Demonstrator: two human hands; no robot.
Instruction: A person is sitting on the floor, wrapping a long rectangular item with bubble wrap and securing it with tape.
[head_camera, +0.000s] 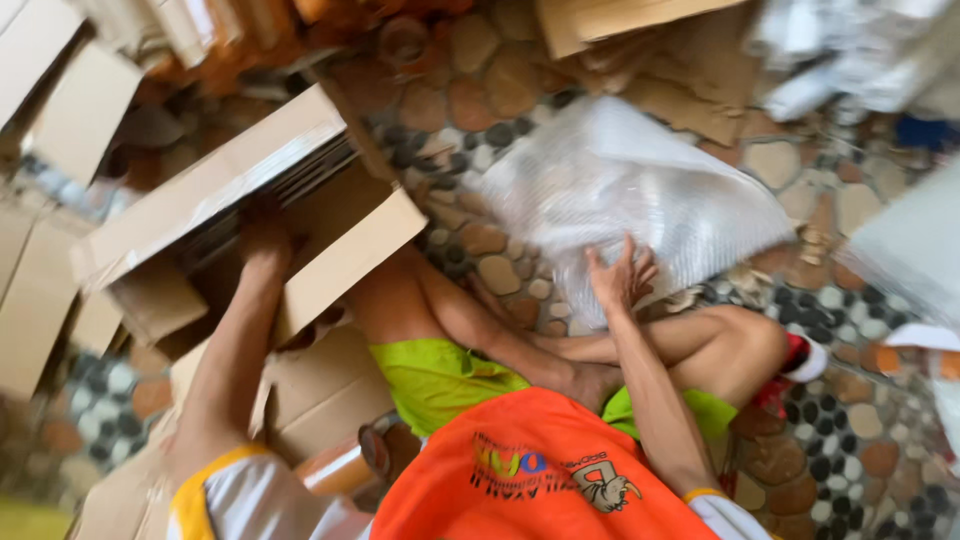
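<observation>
The person sits cross-legged on a floor of rounded brown, tan and dark pebbles set in mortar (500, 80), wearing bright lime-green shorts (435, 378) and an orange shirt with white sleeves. The right hand (622, 277) reaches toward one o'clock, its fingers spread and resting on the near edge of a crumpled sheet of clear bubble wrap (625, 180), which lies on the pebbles just beyond the knees. The left hand (265, 243) stretches toward eleven o'clock into an open brown corrugated cardboard box (340, 255); whether its fingers are spread or curled cannot be told, since motion blur and the box flaps hide them. A stack of flattened brown cardboard sheets (215, 180) sits at ten o'clock, touching the box. A roll of brown packing tape (345, 465) lies near the left hip at seven o'clock. More loose cardboard pieces (640, 60) lie at twelve o'clock, well apart from both hands.
</observation>
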